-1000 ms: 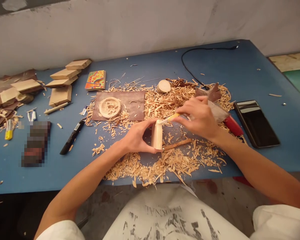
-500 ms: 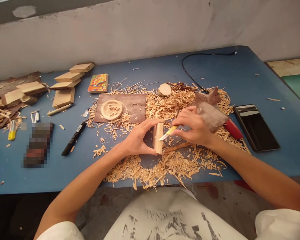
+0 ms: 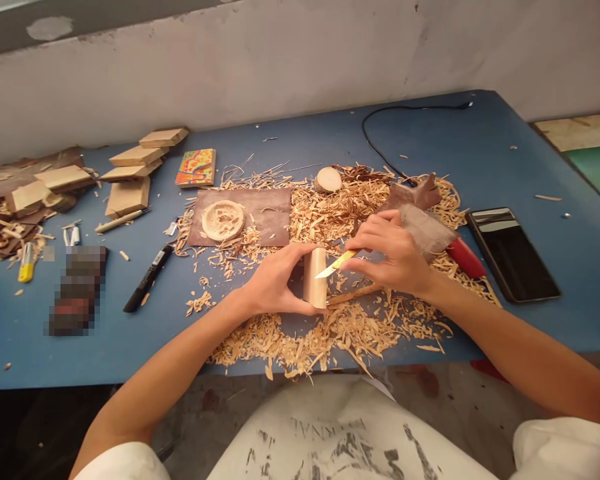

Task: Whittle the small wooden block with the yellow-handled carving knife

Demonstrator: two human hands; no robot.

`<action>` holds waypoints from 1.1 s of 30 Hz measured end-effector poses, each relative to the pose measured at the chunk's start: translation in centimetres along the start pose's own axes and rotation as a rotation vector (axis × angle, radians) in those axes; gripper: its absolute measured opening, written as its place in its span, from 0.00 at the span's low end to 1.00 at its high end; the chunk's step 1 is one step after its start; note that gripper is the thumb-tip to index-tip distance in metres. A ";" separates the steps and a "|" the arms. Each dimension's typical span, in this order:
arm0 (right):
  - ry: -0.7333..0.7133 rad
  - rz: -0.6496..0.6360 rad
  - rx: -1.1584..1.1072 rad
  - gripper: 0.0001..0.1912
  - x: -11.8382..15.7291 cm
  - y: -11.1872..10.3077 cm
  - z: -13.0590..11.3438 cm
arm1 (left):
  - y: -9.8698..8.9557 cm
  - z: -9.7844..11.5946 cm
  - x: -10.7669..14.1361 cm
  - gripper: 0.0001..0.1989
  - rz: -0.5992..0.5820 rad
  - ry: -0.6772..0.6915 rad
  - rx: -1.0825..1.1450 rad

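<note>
My left hand grips a pale wooden block by its two ends, fingers at the far end and thumb at the near end. My right hand is closed round a yellow-handled knife, whose blade points left and lies at the block's right-hand face. Whether the blade tip touches the wood cannot be told. Curled wood shavings lie below and around both hands. Just behind them, a carved round wooden piece rests on a brown sheet.
A phone and a red-handled tool lie at the right. Wooden blocks, a black marker, a painted tile and a yellow cutter are on the left. A cut log slice stands behind.
The block has tilted slightly in my left hand, showing more of its broad face. The knife tip has shifted a little to the left.
</note>
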State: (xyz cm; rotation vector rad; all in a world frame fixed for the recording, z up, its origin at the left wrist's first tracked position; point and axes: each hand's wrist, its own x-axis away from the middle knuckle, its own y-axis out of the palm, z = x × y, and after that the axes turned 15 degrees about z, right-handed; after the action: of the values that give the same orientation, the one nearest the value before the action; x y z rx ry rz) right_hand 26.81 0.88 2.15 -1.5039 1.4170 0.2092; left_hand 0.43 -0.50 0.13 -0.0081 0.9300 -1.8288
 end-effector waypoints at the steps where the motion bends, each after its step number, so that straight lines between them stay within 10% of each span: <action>1: -0.002 0.006 0.010 0.16 -0.1 -0.1 -0.1 | 0.1 0.0 0.1 0.49 -0.007 0.009 -0.011; 33: -0.049 -0.021 0.152 0.15 0.0 -0.3 0.2 | 0.3 0.1 -0.1 0.47 -0.041 -0.074 0.005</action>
State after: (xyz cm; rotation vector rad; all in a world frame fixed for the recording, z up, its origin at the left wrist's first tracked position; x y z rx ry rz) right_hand 27.14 1.02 2.22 -1.3794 1.3470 0.1215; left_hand 0.74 -0.55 0.08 -0.0913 0.8791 -1.8559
